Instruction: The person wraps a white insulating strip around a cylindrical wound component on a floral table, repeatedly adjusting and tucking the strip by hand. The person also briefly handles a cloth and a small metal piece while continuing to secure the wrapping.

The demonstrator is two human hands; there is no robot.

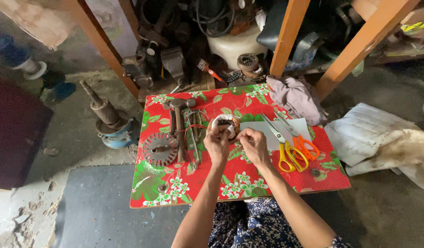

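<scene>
A small ring-shaped motor stator (225, 123) with white winding and copper wire is held over a low table covered in a red flowered cloth (248, 177). My left hand (216, 143) grips the ring from below and the left. Fingers of my right hand (253, 143) pinch at the ring's lower right edge, where a thin wire seems to run. Both forearms reach up from the bottom of the view.
On the cloth lie a hammer (179, 123), a slotted metal disc (160, 148), thin rods with red wire (194, 134), yellow-handled scissors (282, 146), orange-handled scissors (300, 138) and white paper (267, 133). A pink rag (294, 97), a motor part on the floor (111, 120) and cluttered shelves surround the table.
</scene>
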